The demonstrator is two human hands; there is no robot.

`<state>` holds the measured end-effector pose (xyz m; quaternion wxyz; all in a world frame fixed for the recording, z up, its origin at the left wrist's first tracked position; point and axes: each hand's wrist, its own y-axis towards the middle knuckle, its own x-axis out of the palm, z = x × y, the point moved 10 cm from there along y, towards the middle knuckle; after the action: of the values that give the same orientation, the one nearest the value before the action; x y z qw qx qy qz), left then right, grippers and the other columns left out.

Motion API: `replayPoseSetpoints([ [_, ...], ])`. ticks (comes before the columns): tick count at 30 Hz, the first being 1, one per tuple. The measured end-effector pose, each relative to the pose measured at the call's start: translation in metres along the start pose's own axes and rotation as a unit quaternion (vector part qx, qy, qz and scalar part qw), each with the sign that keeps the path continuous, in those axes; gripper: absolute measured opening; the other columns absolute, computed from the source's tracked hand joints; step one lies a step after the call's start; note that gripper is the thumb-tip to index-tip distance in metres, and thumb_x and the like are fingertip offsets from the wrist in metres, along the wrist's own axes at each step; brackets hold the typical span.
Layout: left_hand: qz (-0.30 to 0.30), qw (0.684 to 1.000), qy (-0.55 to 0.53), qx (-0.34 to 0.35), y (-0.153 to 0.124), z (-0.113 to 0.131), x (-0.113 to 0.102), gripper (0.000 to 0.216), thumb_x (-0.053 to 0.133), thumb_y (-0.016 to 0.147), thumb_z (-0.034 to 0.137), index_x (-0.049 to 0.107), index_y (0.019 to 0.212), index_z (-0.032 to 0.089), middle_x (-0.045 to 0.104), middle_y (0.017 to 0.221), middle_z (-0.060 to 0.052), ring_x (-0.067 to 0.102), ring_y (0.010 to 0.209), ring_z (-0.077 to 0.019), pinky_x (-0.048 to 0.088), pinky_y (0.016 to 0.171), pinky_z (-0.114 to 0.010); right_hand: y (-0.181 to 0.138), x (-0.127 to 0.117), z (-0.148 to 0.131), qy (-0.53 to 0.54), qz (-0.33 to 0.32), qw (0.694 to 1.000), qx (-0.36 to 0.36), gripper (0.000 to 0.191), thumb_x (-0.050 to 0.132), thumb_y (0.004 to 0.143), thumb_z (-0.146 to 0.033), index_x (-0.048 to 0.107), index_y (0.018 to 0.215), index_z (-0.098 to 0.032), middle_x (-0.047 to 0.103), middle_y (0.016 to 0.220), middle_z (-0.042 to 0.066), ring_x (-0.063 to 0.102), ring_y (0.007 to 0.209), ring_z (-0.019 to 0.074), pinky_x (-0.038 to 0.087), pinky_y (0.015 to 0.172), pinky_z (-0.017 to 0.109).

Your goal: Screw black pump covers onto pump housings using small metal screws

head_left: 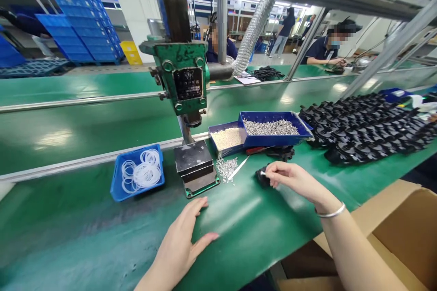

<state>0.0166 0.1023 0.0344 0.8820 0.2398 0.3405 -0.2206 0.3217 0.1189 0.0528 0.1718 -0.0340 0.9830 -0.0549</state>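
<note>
My left hand (184, 236) hovers over the green bench in front of the press base (194, 163), fingers spread and holding nothing. Farther right, my right hand (290, 179) has its fingertips pinched together at a small black part (262, 176) on the bench. Something small and white shows at those fingertips, too small to name. Between the press base and this hand lie a pile of tiny metal rings (227, 167) and a pale pointed tool (239, 168).
A blue bin of clear rings (141, 175) stands left of the press (180, 77). Behind are blue trays of cream-coloured pieces (227, 138) and metal pins (271, 128). Rows of black parts (368, 127) lie right. An open cardboard box (403, 227) sits at the bench's front edge.
</note>
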Motion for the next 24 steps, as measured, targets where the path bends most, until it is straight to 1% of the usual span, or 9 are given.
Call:
replayPoseSetpoints([
  [2, -0.037, 0.999, -0.008, 0.024, -0.002, 0.010, 0.009, 0.084, 0.075, 0.083, 0.041, 0.028, 0.153, 0.034, 0.051, 0.149, -0.014, 0.054, 0.133, -0.0340, 0.051, 0.106, -0.050, -0.011, 0.041, -0.018, 0.056, -0.109, 0.993, 0.004, 0.026, 0.068, 0.089, -0.043, 0.069, 0.087, -0.017, 0.067, 0.092, 0.005, 0.063, 0.069, 0.0121, 0.055, 0.068, 0.029],
  [4, -0.071, 0.996, -0.032, 0.048, -0.004, 0.021, 0.018, 0.095, 0.078, 0.080, 0.042, 0.021, 0.156, 0.034, 0.041, 0.157, -0.014, 0.046, 0.140, -0.0349, 0.045, 0.112, -0.051, -0.020, 0.089, -0.039, 0.129, -0.220, 0.967, 0.001, 0.024, 0.070, 0.087, -0.040, 0.070, 0.088, -0.016, 0.065, 0.103, 0.006, 0.065, 0.070, 0.0112, 0.056, 0.069, 0.029],
  [6, -0.070, 0.993, -0.076, 0.052, -0.006, 0.024, 0.018, 0.095, 0.079, 0.079, 0.038, 0.022, 0.156, 0.036, 0.045, 0.155, -0.012, 0.049, 0.138, -0.0337, 0.046, 0.111, -0.048, -0.023, 0.136, -0.060, 0.203, -0.310, 0.929, -0.009, 0.024, 0.075, 0.083, -0.039, 0.071, 0.087, -0.016, 0.064, 0.107, 0.006, 0.066, 0.071, 0.0103, 0.057, 0.072, 0.029],
  [8, -0.022, 0.990, -0.138, 0.021, -0.005, 0.018, 0.009, 0.084, 0.080, 0.079, 0.033, 0.035, 0.151, 0.037, 0.054, 0.147, -0.010, 0.056, 0.131, -0.0320, 0.049, 0.108, -0.044, -0.017, 0.170, -0.076, 0.256, -0.350, 0.901, -0.021, 0.025, 0.078, 0.080, -0.040, 0.071, 0.084, -0.016, 0.063, 0.106, 0.005, 0.067, 0.068, 0.0094, 0.058, 0.073, 0.029],
  [11, 0.069, 0.950, -0.289, -0.096, -0.005, -0.009, -0.007, 0.063, 0.077, 0.083, 0.032, 0.050, 0.139, 0.031, 0.070, 0.121, -0.010, 0.069, 0.108, -0.0277, 0.055, 0.097, -0.040, 0.008, 0.183, -0.088, 0.293, -0.271, 0.915, -0.050, 0.026, 0.078, 0.080, -0.041, 0.071, 0.082, -0.017, 0.066, 0.109, 0.005, 0.067, 0.069, 0.0101, 0.058, 0.073, 0.029],
  [14, 0.107, 0.851, -0.465, -0.220, -0.008, -0.030, -0.005, 0.044, 0.069, 0.089, 0.038, 0.054, 0.127, 0.022, 0.072, 0.092, -0.005, 0.072, 0.077, -0.0197, 0.058, 0.077, -0.034, 0.025, 0.166, -0.086, 0.285, -0.139, 0.945, -0.080, 0.023, 0.072, 0.087, -0.041, 0.069, 0.085, -0.018, 0.071, 0.086, 0.003, 0.066, 0.062, 0.0107, 0.057, 0.068, 0.027],
  [17, 0.109, 0.776, -0.553, -0.284, -0.006, -0.033, 0.004, 0.047, 0.077, 0.083, 0.035, 0.052, 0.120, 0.021, 0.072, 0.099, -0.007, 0.072, 0.078, -0.0183, 0.056, 0.076, -0.032, 0.027, 0.170, -0.067, 0.273, -0.128, 0.952, -0.044, 0.024, 0.066, 0.092, -0.042, 0.063, 0.091, -0.018, 0.066, 0.057, -0.003, 0.058, 0.042, 0.0100, 0.049, 0.049, 0.023],
  [19, 0.108, 0.760, -0.569, -0.294, -0.005, -0.032, 0.007, 0.055, 0.084, 0.075, 0.027, 0.052, 0.119, 0.021, 0.071, 0.106, -0.007, 0.073, 0.084, -0.0190, 0.056, 0.081, -0.032, 0.026, 0.179, -0.053, 0.259, -0.144, 0.955, -0.017, 0.027, 0.066, 0.092, -0.045, 0.062, 0.091, -0.018, 0.067, 0.057, -0.003, 0.057, 0.038, 0.0097, 0.046, 0.045, 0.022],
  [24, 0.127, 0.765, -0.562, -0.288, -0.007, -0.035, 0.007, 0.054, 0.086, 0.071, 0.018, 0.057, 0.116, 0.021, 0.068, 0.116, -0.005, 0.066, 0.098, -0.0151, 0.054, 0.088, -0.026, 0.019, 0.197, -0.039, 0.214, -0.167, 0.962, 0.003, 0.031, 0.066, 0.090, -0.047, 0.062, 0.090, -0.017, 0.068, 0.063, -0.001, 0.058, 0.043, 0.0086, 0.046, 0.046, 0.021],
])
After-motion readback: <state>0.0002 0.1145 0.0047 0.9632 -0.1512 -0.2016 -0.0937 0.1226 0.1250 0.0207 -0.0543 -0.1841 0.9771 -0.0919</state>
